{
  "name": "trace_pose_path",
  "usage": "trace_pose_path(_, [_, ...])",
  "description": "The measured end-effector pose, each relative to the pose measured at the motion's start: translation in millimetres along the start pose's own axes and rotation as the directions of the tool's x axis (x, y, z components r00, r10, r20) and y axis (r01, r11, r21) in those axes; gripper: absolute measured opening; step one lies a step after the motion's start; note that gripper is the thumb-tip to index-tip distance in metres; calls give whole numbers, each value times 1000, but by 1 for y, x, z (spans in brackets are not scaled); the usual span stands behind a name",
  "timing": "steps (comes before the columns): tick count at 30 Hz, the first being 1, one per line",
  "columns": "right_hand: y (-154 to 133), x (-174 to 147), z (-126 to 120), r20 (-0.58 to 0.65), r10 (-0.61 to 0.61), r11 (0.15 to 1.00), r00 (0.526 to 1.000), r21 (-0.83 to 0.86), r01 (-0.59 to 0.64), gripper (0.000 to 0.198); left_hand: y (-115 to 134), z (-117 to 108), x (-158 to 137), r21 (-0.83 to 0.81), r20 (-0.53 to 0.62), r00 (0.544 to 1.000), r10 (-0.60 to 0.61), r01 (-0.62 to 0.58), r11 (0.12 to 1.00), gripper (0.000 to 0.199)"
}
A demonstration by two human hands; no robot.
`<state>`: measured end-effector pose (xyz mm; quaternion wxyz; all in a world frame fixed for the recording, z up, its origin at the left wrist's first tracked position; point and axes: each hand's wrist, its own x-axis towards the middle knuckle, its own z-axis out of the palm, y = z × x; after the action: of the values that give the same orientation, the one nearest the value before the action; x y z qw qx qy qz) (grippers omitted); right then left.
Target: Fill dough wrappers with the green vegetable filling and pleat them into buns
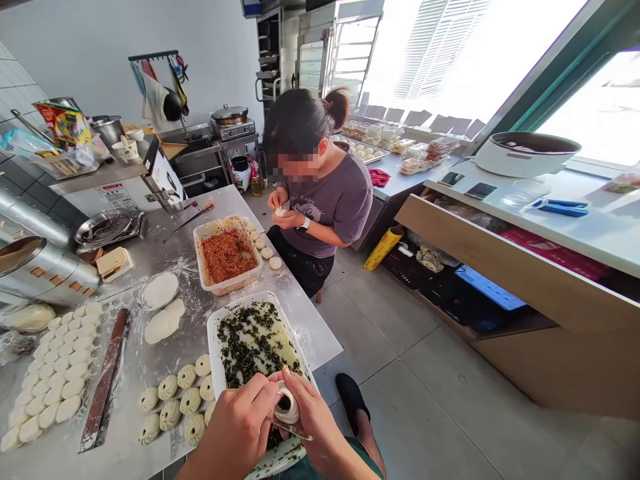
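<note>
Smooth metal table (pixel 316 337), glossy plastic tub (pixel 213 347)

On the bench (pixel 315 333), at far left, dough discs (pixel 74 371) in rows; right of these, a stick (pixel 107 377). Farther right, buns (pixel 170 416) near the front edge, wrappers (pixel 163 325) behind them. Right of the buns, a tray (pixel 215 350) with chopped greens (pixel 253 340) inside; above it, a dough cup (pixel 289 416) between left grip (pixel 237 423) and right grip (pixel 316 417). Behind the tray, a tub (pixel 235 286) of mince (pixel 225 257).
</note>
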<state>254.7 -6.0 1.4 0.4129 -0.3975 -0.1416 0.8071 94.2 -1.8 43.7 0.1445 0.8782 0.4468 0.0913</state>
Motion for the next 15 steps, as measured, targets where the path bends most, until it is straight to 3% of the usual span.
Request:
trace_pose_path(4, [-3,-2,1,-66,44,999,997,25,-43,56,1,1,0,12,26,999,41,-41,999,44])
trace_pose_path(9, [-5,-4,0,5,28,1000,1000,-13,-28,55,4,-1,0,17,-20,999,43,-42,999,27])
trace_pose_path(12, [-3,-5,0,-50,42,999,998,29,-40,55,4,-2,0,20,-26,998,65,-64,998,38])
trace_pose_path(15, [-2,-5,0,-12,41,999,999,-1,-41,61,4,-1,-1,65,-9,996,85,-84,994,42])
